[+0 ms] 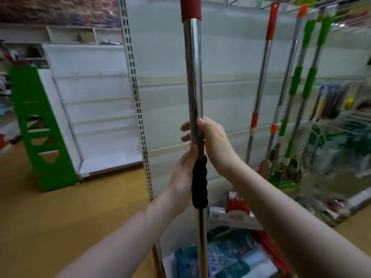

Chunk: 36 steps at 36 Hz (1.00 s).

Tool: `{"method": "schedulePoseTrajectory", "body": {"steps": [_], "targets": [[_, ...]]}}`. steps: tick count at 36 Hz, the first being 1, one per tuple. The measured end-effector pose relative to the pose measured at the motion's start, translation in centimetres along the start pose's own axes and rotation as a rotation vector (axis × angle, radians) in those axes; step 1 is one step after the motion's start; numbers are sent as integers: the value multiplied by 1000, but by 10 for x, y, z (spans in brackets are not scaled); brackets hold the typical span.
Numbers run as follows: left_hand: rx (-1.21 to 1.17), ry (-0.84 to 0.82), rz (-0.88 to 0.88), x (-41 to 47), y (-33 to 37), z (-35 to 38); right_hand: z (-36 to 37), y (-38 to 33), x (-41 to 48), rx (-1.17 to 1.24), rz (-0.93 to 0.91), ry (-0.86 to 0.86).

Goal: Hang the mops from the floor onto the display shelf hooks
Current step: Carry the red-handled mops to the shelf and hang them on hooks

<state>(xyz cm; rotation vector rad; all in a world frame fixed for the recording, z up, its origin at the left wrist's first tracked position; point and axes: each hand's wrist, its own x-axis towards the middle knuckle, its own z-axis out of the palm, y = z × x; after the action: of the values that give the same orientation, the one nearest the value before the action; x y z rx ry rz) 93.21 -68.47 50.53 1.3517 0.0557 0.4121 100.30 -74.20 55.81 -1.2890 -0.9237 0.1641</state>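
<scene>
Green stand (pixel 40 125): stood on the floor at far left, against white shelving (pixel 96 109); no print could be made out on it.
Slotted upright (pixel 138 101): ran top to bottom just left of the hands, at the edge of the pale back panel.
Left hand (pixel 183 177): the lower of the two, fingers curled round the mop pole at the top of its black foam grip (pixel 199 183).
Mop pole (pixel 193 77): held upright in front of the panel, its red sleeve (pixel 190 9) at the top edge. Its head was out of view below.
Right hand (pixel 212 141): just above the left, wrapped round the bare steel, fingertips showing past the pole's far side.
Hung mops (pixel 263 77): red, orange and green-sleeved poles were already up at right, well apart from the held one.
Step in hand: probably lifting the pole toward a hook. The hooks could not be made out clearly at the top edge.
Doing it well: keep the pole plumb, push from the foam grip and steer with the upper hand. Raise the top end above a free hook left of the red one, then lower it on.
Writing: the teal packs (pixel 220 259) and white box (pixel 230 216) on the floor carried print too blurred to read.
</scene>
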Motion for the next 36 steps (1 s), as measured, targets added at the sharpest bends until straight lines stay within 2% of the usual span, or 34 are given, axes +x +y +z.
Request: {"method": "schedulePoseTrajectory", "body": {"steps": [9,17,21,26,32,36], "targets": [[-130,-225,-152,54,-20,45,-59,-14,31,-62,-63,211],[-98,-311,-186,78,-45,70,-93,-45,54,-202,-197,250],[-44,-286,-167,90,-47,79,-105,-40,61,-155,-203,317],[24,-224,-206,111,-45,87,-125,-35,76,-125,-218,322],[171,-133,-74,144,-43,113,-165,-28,97,-77,-234,244],[179,-36,17,160,-38,143,-194,-26,106,-24,-207,188]]}}
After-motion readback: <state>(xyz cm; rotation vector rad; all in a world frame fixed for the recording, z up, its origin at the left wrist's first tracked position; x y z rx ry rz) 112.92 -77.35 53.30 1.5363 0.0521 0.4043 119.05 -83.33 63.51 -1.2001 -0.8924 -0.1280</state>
